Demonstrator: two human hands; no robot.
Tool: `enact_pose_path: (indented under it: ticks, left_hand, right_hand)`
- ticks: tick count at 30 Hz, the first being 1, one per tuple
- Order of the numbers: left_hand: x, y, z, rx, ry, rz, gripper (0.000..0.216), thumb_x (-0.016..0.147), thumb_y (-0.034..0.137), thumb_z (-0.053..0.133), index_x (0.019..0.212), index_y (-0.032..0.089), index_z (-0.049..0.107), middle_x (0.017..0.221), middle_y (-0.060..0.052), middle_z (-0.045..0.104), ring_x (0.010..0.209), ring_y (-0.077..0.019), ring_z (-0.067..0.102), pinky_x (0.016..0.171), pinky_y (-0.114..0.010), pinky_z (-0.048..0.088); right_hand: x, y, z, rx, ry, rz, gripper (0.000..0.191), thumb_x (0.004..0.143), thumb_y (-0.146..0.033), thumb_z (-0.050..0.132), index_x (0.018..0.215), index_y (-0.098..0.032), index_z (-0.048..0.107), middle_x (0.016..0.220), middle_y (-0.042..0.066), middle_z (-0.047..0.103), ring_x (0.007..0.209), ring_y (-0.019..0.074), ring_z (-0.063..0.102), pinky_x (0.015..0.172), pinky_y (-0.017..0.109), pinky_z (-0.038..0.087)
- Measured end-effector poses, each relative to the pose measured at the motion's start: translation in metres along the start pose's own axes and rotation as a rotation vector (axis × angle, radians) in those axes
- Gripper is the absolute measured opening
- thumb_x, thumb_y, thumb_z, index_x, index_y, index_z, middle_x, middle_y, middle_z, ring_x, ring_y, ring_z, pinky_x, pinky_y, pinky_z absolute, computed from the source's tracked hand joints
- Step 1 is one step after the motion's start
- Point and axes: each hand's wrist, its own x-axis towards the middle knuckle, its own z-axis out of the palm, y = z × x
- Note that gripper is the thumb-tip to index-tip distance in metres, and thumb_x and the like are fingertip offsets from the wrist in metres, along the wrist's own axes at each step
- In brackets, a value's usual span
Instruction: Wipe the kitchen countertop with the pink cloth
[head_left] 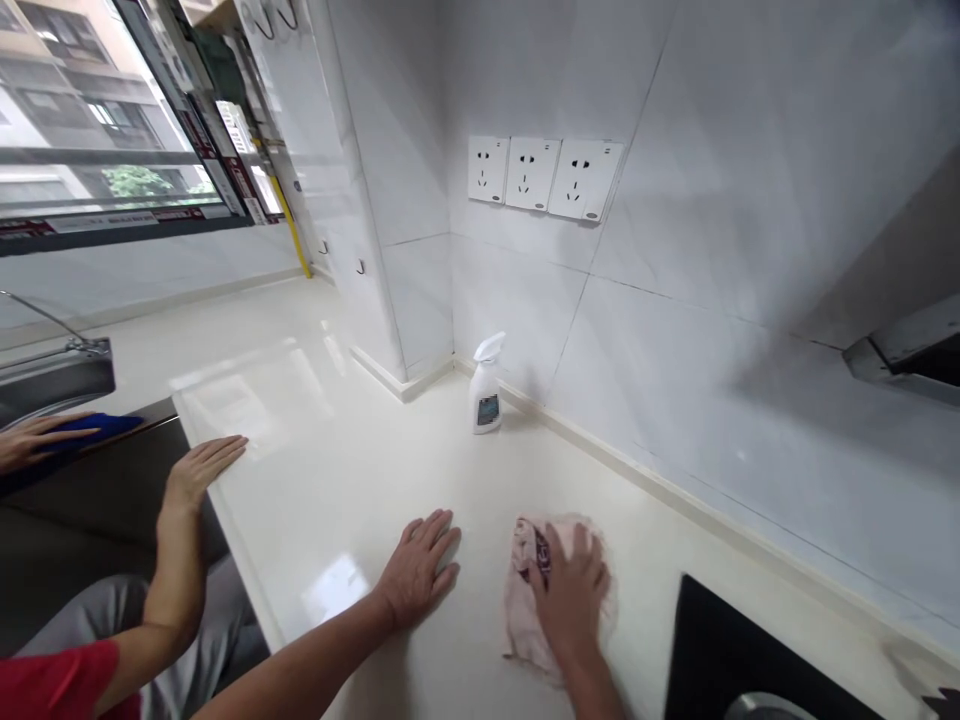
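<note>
My left hand [420, 568] lies flat on the cream countertop [337, 470], fingers stretched out and holding nothing. My right hand [571, 592] rests palm-down on a crumpled pink cloth [525, 620], fingers spread over it, a short way to the right of the left hand. A white spray bottle [487, 388] stands upright farther back, near the wall corner, clear of both hands.
Another person in a red sleeve [52, 680] stands at the left, one hand [201, 470] flat on the counter's edge, the other [34, 440] on a blue cloth [105, 428] by the sink [52, 375]. A black hob [720, 650] sits at the right. Three wall sockets [544, 177] are above.
</note>
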Motion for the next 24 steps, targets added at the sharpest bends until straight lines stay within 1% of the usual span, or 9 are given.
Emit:
enact_pose_path:
  ticks: [2,5,7,9,13,16,19,21,24]
  left_hand:
    - [-0.001,-0.002,0.001,0.011,0.020,0.009,0.047,0.100,0.038,0.052,0.144,0.021,0.056,0.155,-0.015,0.054,0.144,-0.0306,0.047,0.117,-0.051,0.036]
    - [-0.002,-0.005,0.002,0.005,0.028,0.038,0.050,0.101,0.043,0.051,0.145,0.021,0.054,0.157,-0.015,0.052,0.145,-0.0313,0.046,0.117,-0.052,0.035]
    - [-0.002,-0.007,0.002,-0.010,0.018,0.066,0.055,0.100,0.049,0.051,0.147,0.021,0.053,0.158,-0.016,0.051,0.146,-0.0326,0.045,0.116,-0.052,0.036]
    - [-0.002,-0.008,0.001,-0.011,0.014,0.076,0.055,0.100,0.050,0.052,0.147,0.021,0.053,0.158,-0.016,0.051,0.146,-0.0330,0.045,0.115,-0.052,0.036]
    - [-0.001,-0.005,-0.002,0.032,0.025,0.048,0.045,0.103,0.037,0.048,0.145,0.021,0.055,0.156,-0.014,0.054,0.144,-0.0297,0.047,0.116,-0.050,0.036]
    - [-0.001,-0.002,-0.003,0.037,0.039,0.039,0.044,0.104,0.034,0.048,0.145,0.020,0.055,0.155,-0.014,0.054,0.144,-0.0287,0.047,0.117,-0.049,0.036]
    - [-0.001,-0.002,-0.002,0.025,0.047,0.030,0.044,0.103,0.035,0.049,0.145,0.021,0.055,0.156,-0.013,0.054,0.145,-0.0286,0.047,0.117,-0.049,0.037]
    - [-0.001,-0.002,0.000,0.014,0.036,0.019,0.045,0.102,0.036,0.050,0.145,0.022,0.055,0.156,-0.013,0.054,0.144,-0.0290,0.048,0.117,-0.050,0.037]
    - [-0.001,-0.002,0.002,0.002,0.019,0.005,0.046,0.100,0.036,0.053,0.144,0.022,0.056,0.156,-0.013,0.054,0.144,-0.0297,0.048,0.116,-0.051,0.038]
  right_hand:
    - [-0.014,-0.029,0.013,-0.093,0.056,-0.148,0.052,0.094,-0.052,0.054,0.141,-0.031,0.058,0.161,0.018,0.039,0.152,0.0488,0.026,0.111,0.076,0.036]
    - [-0.044,-0.064,0.013,-0.127,0.054,-0.333,0.060,0.091,-0.053,0.059,0.148,-0.035,0.050,0.164,0.015,0.036,0.154,0.0462,0.026,0.114,0.071,0.037]
    - [-0.059,-0.076,0.009,-0.123,0.061,-0.372,0.067,0.089,-0.058,0.061,0.150,-0.035,0.047,0.166,0.013,0.035,0.155,0.0455,0.025,0.117,0.070,0.035]
    - [-0.061,-0.071,0.008,-0.108,0.073,-0.422,0.068,0.088,-0.061,0.061,0.151,-0.036,0.047,0.166,0.010,0.037,0.154,0.0438,0.028,0.117,0.066,0.039]
    - [-0.021,-0.012,0.012,-0.101,-0.007,-0.485,0.059,0.094,-0.056,0.055,0.150,-0.042,0.045,0.163,0.005,0.042,0.149,0.0343,0.040,0.110,0.054,0.049]
    - [0.023,0.054,0.004,-0.144,-0.039,-0.235,0.053,0.098,-0.058,0.045,0.144,-0.033,0.054,0.160,0.012,0.044,0.148,0.0369,0.040,0.111,0.058,0.047]
    - [0.053,0.112,-0.016,-0.213,-0.036,-0.005,0.061,0.098,-0.061,0.036,0.145,-0.025,0.053,0.161,0.018,0.039,0.147,0.0397,0.039,0.112,0.062,0.044]
    - [0.060,0.134,-0.029,-0.253,0.018,0.097,0.066,0.097,-0.063,0.034,0.145,-0.022,0.052,0.161,0.020,0.037,0.146,0.0422,0.040,0.112,0.065,0.044]
    - [0.049,0.140,-0.037,-0.288,0.095,0.139,0.067,0.099,-0.062,0.029,0.143,-0.018,0.054,0.160,0.024,0.037,0.146,0.0464,0.039,0.110,0.068,0.044]
